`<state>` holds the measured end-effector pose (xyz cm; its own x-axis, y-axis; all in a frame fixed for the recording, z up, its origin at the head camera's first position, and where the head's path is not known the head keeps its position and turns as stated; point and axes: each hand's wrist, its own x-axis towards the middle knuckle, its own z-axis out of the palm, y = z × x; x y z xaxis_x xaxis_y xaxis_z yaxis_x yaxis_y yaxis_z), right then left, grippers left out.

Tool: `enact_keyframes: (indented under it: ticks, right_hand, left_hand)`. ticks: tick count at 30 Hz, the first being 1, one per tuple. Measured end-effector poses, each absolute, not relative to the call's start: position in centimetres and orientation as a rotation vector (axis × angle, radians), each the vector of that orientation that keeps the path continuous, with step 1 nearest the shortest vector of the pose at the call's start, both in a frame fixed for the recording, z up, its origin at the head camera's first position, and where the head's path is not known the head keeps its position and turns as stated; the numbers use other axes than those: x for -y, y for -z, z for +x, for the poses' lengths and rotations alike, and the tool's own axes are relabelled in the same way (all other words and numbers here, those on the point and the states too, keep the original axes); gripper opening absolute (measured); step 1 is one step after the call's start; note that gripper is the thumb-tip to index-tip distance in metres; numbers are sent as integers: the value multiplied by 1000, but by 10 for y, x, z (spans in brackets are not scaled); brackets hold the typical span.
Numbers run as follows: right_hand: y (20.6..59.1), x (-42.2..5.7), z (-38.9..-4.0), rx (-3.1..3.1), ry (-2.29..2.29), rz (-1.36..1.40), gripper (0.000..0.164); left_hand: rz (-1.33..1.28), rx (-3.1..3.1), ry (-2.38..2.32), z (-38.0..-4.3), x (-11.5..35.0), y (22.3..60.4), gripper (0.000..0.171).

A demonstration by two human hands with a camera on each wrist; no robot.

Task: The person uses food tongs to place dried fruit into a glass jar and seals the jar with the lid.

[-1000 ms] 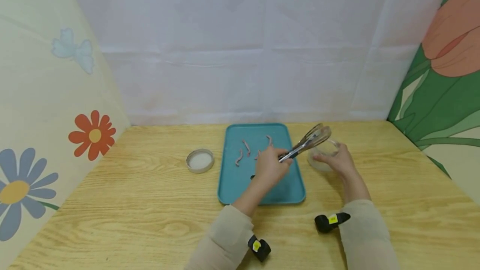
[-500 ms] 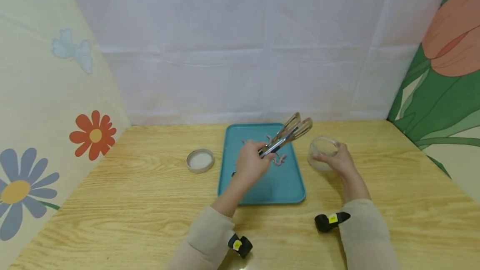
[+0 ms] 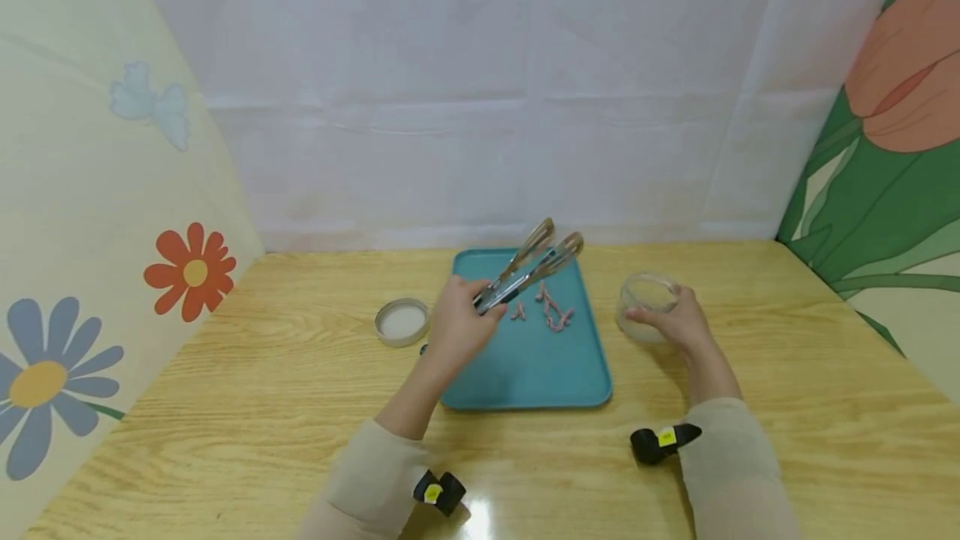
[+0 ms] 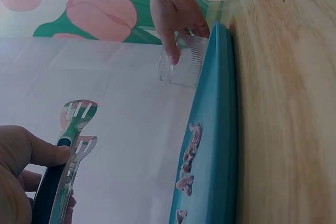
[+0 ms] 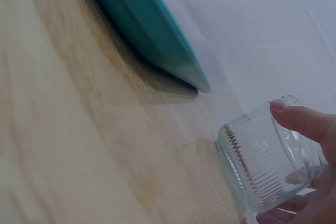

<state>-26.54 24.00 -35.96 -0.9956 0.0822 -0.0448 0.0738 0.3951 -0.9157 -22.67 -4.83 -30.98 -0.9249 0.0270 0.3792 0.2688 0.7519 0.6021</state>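
Observation:
Metal tongs point(image 3: 564, 255) with slotted heads are gripped by my left hand point(image 3: 459, 322), held above the blue tray point(image 3: 540, 377). Their two arms stand apart with nothing between the heads. Pink worm-like pieces point(image 3: 557, 325) lie on the tray, several linked in a loose cluster; part of the tray is hidden behind the left hand. To the right of the tray, my right hand point(image 3: 684, 325) holds a clear ribbed glass jar point(image 5: 257, 156), thumb at its rim and fingers around the far side. The jar stands on the table; a reddish streak shows through its wall, too unclear to name.
Left of the tray lies a round lid point(image 3: 401, 322) with a pale centre. A wood-grain table point(image 3: 247, 407) spreads in front, backed by a white cloth point(image 3: 420, 107). Flower-printed panels point(image 3: 67, 190) stand at both sides. A black camera sits on each wrist.
My left hand has moved left with the tongs, from beside the jar to over the tray's left side, and the tong heads have spread apart. The right hand and jar stay put.

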Motion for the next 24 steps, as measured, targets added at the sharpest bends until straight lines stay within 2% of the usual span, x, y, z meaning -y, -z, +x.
enact_keyframes:
  ticks: [10, 24]
  right_hand:
    - [378, -248, -277, 2555, -1767, -125, 123]
    - [360, -237, -263, 2546, -1791, -173, 110]
  left_hand:
    - [-138, 2656, 905, -220, 76, 304, 36]
    - [-67, 2742, 747, -214, 114, 311, 32]
